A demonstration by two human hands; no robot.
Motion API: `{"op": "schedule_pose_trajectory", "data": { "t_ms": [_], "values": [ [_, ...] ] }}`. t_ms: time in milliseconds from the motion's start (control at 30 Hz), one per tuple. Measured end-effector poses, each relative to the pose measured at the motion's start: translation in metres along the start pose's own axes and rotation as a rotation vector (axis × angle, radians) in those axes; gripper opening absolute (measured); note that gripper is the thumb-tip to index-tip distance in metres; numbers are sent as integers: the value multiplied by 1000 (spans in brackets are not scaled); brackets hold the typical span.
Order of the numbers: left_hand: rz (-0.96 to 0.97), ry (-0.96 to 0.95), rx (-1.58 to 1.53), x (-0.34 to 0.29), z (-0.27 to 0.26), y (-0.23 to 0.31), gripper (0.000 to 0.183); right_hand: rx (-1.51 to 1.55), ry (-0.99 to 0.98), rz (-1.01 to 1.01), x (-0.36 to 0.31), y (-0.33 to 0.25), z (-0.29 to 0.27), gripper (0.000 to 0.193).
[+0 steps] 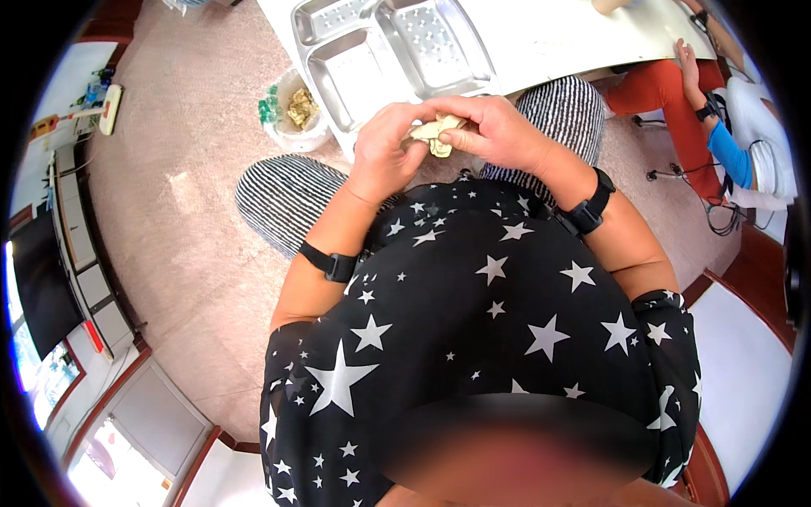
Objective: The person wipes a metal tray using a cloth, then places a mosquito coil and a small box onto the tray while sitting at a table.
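Note:
In front of my belly, a crumpled pale-gold piece [439, 135] of thin, folded-looking material is held between both hands. My left hand [382, 150] pinches its left side with thumb and fingers. From the right, my right hand [500, 131] grips it, the thumb pressed on top. Fingers partly cover the piece, and its exact kind I cannot make out. Just beyond my hands is a silver metal tray [384, 52] with several compartments; small pale specks show in its right and far-left ones.
Left of the tray, a white-lined bin [296, 142] holds crumpled gold pieces [302, 108], with green plastic [269, 106] at its rim. The white table [562, 38] extends right. Another person in orange trousers [672, 110] sits there; cables [722, 221] lie beside them.

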State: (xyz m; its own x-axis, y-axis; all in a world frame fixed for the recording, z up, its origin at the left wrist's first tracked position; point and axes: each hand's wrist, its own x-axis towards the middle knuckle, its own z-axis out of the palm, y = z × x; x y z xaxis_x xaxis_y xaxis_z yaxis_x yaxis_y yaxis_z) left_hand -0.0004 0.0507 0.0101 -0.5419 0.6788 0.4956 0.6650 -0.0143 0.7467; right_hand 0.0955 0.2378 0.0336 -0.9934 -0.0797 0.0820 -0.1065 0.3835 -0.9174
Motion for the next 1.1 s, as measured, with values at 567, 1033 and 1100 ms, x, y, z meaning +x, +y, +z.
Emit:
{"op": "schedule_pose_trajectory", "data": {
  "t_ms": [567, 1033, 1100],
  "values": [
    [-616, 151, 592, 7, -33, -72, 29, -590, -1, -268, 23, 24, 38, 17],
    [-900, -12, 518, 19, -41, -54, 35, -692, 329, 99, 3, 19, -36, 21],
    [-690, 52, 700, 11, -35, -54, 42, -713, 399, 144, -2, 27, -43, 21]
  ]
}}
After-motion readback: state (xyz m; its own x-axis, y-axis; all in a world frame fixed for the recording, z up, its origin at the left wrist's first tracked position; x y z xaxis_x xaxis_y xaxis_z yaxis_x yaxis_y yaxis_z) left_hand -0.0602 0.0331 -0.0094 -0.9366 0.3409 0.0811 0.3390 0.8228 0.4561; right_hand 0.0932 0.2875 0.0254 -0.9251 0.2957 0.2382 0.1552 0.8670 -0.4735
